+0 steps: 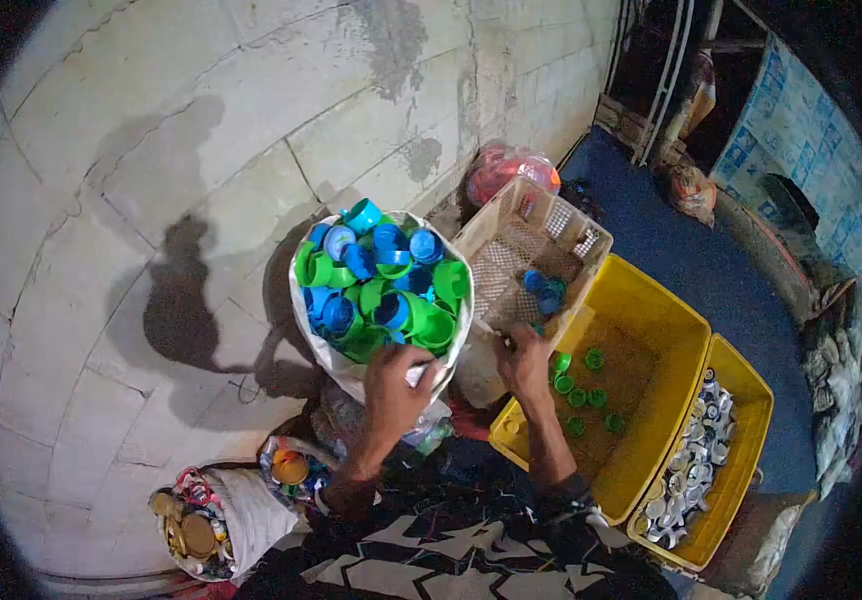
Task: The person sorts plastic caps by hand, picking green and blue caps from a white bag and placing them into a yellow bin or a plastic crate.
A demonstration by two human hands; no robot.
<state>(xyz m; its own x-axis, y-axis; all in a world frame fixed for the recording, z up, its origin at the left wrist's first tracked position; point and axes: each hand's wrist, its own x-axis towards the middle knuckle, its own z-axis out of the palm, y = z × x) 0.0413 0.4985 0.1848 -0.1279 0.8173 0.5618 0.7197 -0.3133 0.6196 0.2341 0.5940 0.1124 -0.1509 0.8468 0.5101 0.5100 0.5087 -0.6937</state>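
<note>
A white sack (456,345) stands in front of me, heaped with blue and green plastic caps (381,275). My left hand (396,388) is closed on the sack's near rim, beside the green caps. To its right, my right hand (524,362) has its fingers curled together at the near edge of a pale plastic crate (491,290). What those fingers hold, if anything, is hidden. A few blue caps (543,290) lie inside the crate.
At right, a yellow bin (641,350) holds several green caps (577,397); another yellow bin (751,385) contains whitish caps (689,465). Lower left are a filled white sack (256,515) and a smaller bag (291,465). A red plastic bag (511,172) sits by the wall (251,90).
</note>
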